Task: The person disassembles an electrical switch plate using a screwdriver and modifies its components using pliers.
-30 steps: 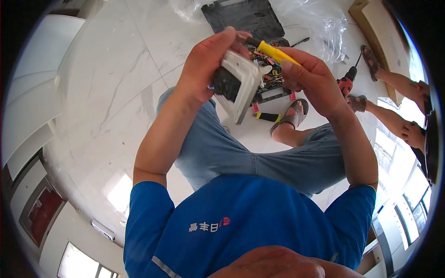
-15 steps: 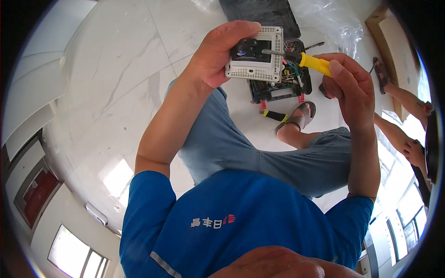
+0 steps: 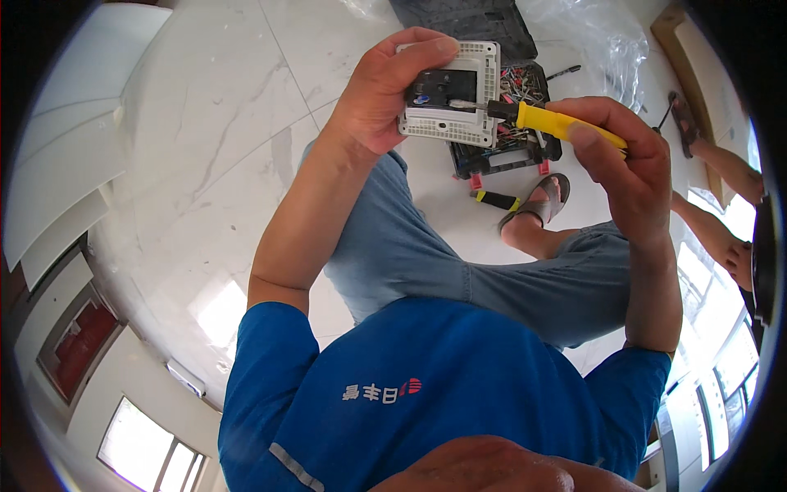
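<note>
My left hand (image 3: 373,94) grips a white square wall plate (image 3: 447,133) by its left side, thumb over the top edge. Its back faces up, showing a gridded rim and a black block (image 3: 443,86) in the middle. In my right hand (image 3: 627,156) is a screwdriver (image 3: 561,125) with a yellow handle and black collar. Its metal shaft crosses the plate's right rim, and the tip lies over the black block near its lower part. Whether the tip touches the block I cannot tell.
Below the plate, an open black toolbox (image 3: 504,156) full of small parts and tools rests on the tiled floor. A black-and-yellow tool handle (image 3: 497,200) lies beside my sandalled foot (image 3: 537,209). Clear plastic sheeting (image 3: 602,41) is at the top. Another person's legs (image 3: 721,238) are at right.
The screwdriver's tip has moved left and down across the black block, and its handle has turned in my right hand's fingers. The plate has hardly moved.
</note>
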The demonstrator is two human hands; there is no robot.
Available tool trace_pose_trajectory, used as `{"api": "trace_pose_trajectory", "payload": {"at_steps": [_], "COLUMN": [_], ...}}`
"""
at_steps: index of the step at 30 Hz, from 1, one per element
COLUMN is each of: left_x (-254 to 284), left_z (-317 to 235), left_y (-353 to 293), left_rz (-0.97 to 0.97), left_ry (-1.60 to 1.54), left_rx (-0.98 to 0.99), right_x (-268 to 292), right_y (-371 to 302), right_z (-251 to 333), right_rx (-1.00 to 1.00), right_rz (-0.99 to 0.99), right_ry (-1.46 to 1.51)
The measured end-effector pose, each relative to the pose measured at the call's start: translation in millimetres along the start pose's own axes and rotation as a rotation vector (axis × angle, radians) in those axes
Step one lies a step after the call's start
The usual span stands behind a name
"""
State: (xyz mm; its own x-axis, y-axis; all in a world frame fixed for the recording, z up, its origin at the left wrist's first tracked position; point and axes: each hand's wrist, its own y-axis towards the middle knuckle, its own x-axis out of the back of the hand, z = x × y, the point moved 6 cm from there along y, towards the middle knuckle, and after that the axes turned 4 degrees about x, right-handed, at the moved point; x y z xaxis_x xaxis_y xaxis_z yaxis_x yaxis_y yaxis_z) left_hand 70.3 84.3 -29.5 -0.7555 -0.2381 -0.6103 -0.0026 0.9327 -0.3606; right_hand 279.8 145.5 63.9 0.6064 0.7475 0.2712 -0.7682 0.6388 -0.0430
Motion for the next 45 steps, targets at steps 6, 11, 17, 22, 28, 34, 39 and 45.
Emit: {"api": "trace_pose_trajectory", "payload": {"at_steps": [6,11,17,22,28,34,39,45], "left_x": [-4,-3,-4,4,8,11,12,3], "left_z": [1,4,9,15,16,17,17,10], "left_y": [-1,-1,0,-1,-1,-4,-2,-2], "left_rz": [0.059,0.042,0.055,0.031,0.006,-0.034,-0.083,-0.087], "left_ry": [-0.07,-0.039,-0.016,0.047,0.123,0.171,0.217,0.248], "left_rx": [0.114,0.146,0.206,0.243,0.26,0.265,0.268,0.192], "right_x": [0,-8,-19,-26,-38,-37,-42,-27], "right_y": [0,-3,-8,-8,-12,-15,-13,-14], "right_z": [13,30,8,-9,-18,-4,6,5], "right_rx": [0.104,0.081,-0.104,-0.468,-0.319,-0.044,0.214,0.249], "right_rz": [0.049,0.096,0.157,0.286,0.305,0.266,0.272,0.038], "right_ry": [-0.106,-0.255,-0.068,0.053,0.025,-0.352,-0.702,-0.465]}}
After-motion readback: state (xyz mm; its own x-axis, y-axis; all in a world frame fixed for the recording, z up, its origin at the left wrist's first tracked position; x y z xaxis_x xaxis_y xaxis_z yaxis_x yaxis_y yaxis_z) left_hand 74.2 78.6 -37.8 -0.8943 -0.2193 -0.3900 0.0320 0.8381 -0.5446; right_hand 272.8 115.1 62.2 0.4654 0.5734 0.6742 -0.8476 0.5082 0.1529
